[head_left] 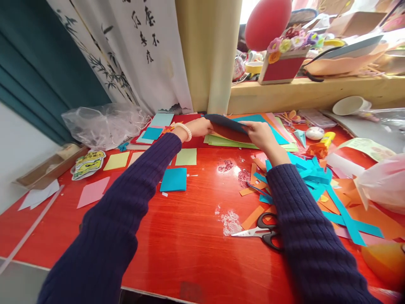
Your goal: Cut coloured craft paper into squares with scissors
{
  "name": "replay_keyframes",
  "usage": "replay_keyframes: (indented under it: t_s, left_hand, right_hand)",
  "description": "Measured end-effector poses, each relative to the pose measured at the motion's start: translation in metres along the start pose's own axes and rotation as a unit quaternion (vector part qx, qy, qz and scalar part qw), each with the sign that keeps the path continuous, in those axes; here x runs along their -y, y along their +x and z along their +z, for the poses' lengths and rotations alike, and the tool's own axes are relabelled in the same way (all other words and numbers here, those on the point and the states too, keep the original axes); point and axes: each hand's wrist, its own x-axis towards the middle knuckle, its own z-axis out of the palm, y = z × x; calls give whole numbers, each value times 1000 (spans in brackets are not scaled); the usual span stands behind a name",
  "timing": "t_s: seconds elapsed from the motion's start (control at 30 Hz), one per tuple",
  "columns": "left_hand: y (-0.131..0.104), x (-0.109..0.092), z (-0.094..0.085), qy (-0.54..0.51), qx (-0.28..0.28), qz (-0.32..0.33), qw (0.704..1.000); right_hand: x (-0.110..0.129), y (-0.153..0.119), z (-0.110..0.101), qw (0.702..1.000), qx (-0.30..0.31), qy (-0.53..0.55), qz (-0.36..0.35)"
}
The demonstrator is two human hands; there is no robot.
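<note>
At the back of the red table my left hand (201, 126), with a beaded bracelet at the wrist, pinches the left end of a dark sheet of paper (226, 123). My right hand (259, 133) grips its right end, fingers on top. The sheet bows upward between the hands, with a brownish-orange face below. Beneath it lies a stack of coloured paper, with a blue sheet (274, 130) and green sheets (218, 141) showing. A blue paper square (174, 180) and a light green square (186, 157) lie nearer. Black-handled scissors (261, 232) rest beside my right forearm.
Blue paper strips (311, 175) and orange scraps are heaped at the right, near a yellow glue stick (328, 138). A pink square (93, 192), a yellow square (116, 161) and a clear plastic bag (104, 124) lie at the left. A cluttered ledge (316, 90) runs behind.
</note>
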Motion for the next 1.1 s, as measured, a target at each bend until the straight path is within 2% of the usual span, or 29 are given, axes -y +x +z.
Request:
replay_keyframes:
  t_s: [0.13, 0.23, 0.43, 0.57, 0.6, 0.63, 0.73, 0.8, 0.97, 1.1]
  left_hand:
    - [4, -1, 0, -48, 14, -17, 999]
    - [6, 0, 1, -59, -8, -26, 998]
    - [12, 1, 6, -65, -132, -12, 989]
    - [3, -8, 22, -100, -254, -41, 961]
    - [-1, -10, 27, -98, -254, -47, 961]
    - [-5, -10, 32, -87, -229, -43, 969]
    - [-14, -2, 40, -39, -80, 18, 996]
    - [-15, 7, 40, -29, -31, 46, 998]
    - [-10, 19, 32, -3, -23, 57, 998]
    - [-4, 8, 40, 42, -57, 60, 996]
  right_hand:
    - [-4, 2, 5, 1000, 20, -4, -11]
    - [-3, 3, 5, 999, 38, -12, -10]
    - [3, -1, 9, 997, 68, -4, -35]
    - [5, -2, 18, 998, 53, -29, -11]
    - [5, -1, 20, 998, 46, -37, 0]
    - [5, 0, 20, 998, 39, -44, 10]
    - [7, 1, 19, 998, 24, -56, 30]
    - [10, 0, 16, 997, 20, -62, 34]
    - [17, -2, 14, 996, 34, -80, 25]
    - [22, -3, 14, 995, 45, -90, 0]
